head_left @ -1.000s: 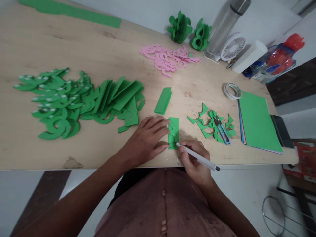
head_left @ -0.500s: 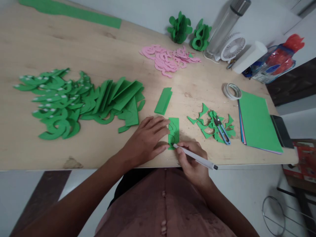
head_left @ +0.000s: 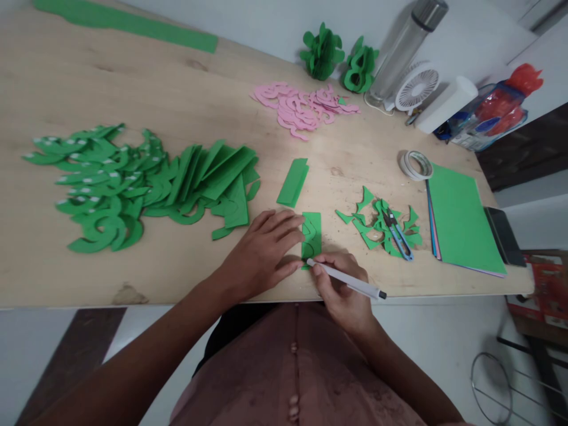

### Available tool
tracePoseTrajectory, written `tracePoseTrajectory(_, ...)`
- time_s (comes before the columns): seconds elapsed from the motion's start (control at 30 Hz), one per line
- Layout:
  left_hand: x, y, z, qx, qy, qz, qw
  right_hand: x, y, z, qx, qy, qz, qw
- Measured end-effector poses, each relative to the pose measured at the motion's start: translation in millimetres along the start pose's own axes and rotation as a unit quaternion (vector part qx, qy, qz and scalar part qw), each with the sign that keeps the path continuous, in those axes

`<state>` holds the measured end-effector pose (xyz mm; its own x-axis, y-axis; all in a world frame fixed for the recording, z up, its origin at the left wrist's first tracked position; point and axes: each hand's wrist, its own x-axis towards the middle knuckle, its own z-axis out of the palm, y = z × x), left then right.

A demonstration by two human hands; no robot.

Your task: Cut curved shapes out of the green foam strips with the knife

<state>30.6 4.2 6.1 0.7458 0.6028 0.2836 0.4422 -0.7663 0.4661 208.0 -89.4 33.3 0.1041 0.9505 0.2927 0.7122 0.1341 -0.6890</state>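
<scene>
Under my fingers lies a small green paper strip (head_left: 312, 234) with dark curved lines drawn on it. My left hand (head_left: 268, 251) rests flat, fingers stretched out, its fingertips on the strip's left edge. A white pen (head_left: 348, 278) is gripped in my right hand (head_left: 344, 290), its tip at the strip's lower end. Just above is a folded green paper piece (head_left: 293, 182). To the right, thread snips (head_left: 398, 234) with blue handles lie on green paper scraps (head_left: 366, 228).
Left on the table (head_left: 186, 97) are green cut shapes (head_left: 106, 189) and folded papers (head_left: 222, 171). Pink cutouts (head_left: 299, 109) lie behind. Tape rolls (head_left: 416, 165) and a green sheet stack (head_left: 465, 219) sit right. A bottle (head_left: 402, 53) and small fan (head_left: 417, 87) stand at the back.
My right hand and the pen have shifted slightly left and down along the paper strip. My left hand stays in place.
</scene>
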Motion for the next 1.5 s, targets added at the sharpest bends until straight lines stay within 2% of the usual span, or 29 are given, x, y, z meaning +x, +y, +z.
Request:
tracePoseTrajectory(1.27, -0.3, -0.5, -0.2, -0.005, 0.002, -0.002, 1.000, 0.6, 3.8, 1.3, 0.006, -0.004, 0.008, 1.000)
tracePoseTrajectory(1.37, -0.3, -0.3, -0.3, -0.010, 0.002, -0.002, 1.000, -0.1, 3.9, 1.4, 0.018, -0.003, 0.019, 1.000)
tracePoseTrajectory(1.5, -0.1, 0.2, -0.5, -0.005, 0.006, 0.000, 1.000, -1.5, 4.7, 0.3, 0.068, -0.001, 0.069, 0.995)
